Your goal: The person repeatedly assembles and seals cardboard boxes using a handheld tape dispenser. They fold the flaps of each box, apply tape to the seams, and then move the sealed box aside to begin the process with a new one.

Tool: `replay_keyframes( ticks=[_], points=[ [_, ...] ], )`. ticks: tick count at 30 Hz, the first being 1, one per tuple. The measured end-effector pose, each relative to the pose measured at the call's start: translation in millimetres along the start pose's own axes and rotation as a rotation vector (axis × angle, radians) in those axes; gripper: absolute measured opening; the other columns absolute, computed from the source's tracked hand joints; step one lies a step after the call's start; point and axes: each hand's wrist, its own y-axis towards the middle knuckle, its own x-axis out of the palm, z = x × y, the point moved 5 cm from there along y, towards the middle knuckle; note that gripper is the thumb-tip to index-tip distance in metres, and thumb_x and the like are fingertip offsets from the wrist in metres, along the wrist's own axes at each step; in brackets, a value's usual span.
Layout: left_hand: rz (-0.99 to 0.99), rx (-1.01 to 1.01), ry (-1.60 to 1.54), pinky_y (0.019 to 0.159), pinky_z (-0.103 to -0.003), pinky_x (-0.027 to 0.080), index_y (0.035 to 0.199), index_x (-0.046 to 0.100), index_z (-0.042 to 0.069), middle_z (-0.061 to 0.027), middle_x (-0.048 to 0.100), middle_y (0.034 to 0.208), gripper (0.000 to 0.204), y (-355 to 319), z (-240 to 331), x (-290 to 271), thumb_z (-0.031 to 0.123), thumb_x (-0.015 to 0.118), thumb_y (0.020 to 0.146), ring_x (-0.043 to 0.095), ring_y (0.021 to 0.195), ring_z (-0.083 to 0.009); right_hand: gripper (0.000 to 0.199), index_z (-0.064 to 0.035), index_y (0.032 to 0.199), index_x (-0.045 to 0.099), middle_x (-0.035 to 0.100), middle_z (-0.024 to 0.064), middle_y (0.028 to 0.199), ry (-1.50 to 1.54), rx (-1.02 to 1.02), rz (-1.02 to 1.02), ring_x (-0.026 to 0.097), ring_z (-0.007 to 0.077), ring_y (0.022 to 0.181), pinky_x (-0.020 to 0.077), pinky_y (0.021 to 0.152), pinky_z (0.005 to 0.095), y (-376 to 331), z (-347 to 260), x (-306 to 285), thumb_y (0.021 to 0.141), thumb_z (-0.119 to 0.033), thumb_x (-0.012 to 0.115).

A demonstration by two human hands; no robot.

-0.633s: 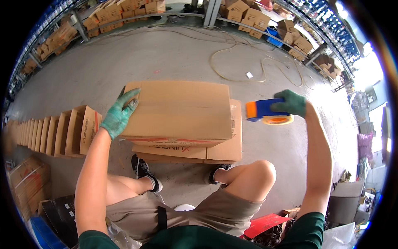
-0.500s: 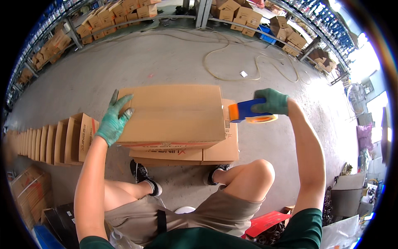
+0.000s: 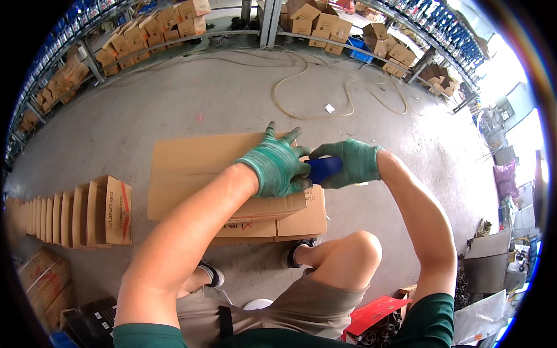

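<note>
A closed cardboard box lies in front of me on top of another carton. My left hand, in a green glove, rests at the box's right end with its fingers spread. In my right hand, also gloved, is a blue tape dispenser, held against that same end, right beside my left fingers. Its front end and most of the tape roll are hidden by my hands.
A row of open cardboard boxes stands on the floor at left. A pale hose loops across the floor ahead. Shelving with stacked cartons runs along the back. A red box of dark parts sits by my right leg.
My left hand has moved from the box's left edge across to its right end. My right hand has brought the tape dispenser leftward against the box.
</note>
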Motion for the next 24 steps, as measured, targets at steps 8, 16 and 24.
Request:
replay_keyframes(
  ticks=[8, 16, 24],
  points=[
    [0.003, 0.081, -0.017, 0.116, -0.075, 0.01, 0.121, 0.072, 0.027, -0.0056, 0.045, 0.154, 0.037, 12, 7, 1, 0.047, 0.054, 0.096, 0.027, 0.15, -0.036, 0.066, -0.0198, 0.14, 0.055, 0.072, 0.0156, 0.107, 0.269, -0.099, 0.083, 0.07, 0.0323, 0.094, 0.0558, 0.085, 0.041, -1, 21, 19, 0.08, -0.034, 0.079],
    [0.13, 0.086, -0.041, 0.115, -0.076, 0.008, 0.117, 0.074, 0.023, -0.0032, 0.05, 0.151, 0.036, 14, -2, 14, 0.044, 0.057, 0.093, 0.031, 0.149, -0.0372, 0.066, -0.0245, 0.141, 0.05, 0.072, 0.0136, 0.095, -0.099, -0.099, 0.137, 0.069, 0.0381, 0.082, 0.0548, 0.076, 0.0452, -24, 0, 30, 0.081, -0.033, 0.077],
    [-0.049, 0.049, 0.002, 0.115, -0.076, 0.008, 0.098, 0.079, 0.022, -0.0019, 0.049, 0.153, 0.035, 20, 6, 3, 0.045, 0.053, 0.095, 0.029, 0.15, -0.0362, 0.034, -0.0182, 0.117, 0.058, 0.07, 0.006, 0.09, -0.473, -0.217, 0.063, 0.069, 0.0299, 0.084, 0.0535, 0.072, 0.0422, -7, 20, 119, 0.087, -0.029, 0.069]
  ],
)
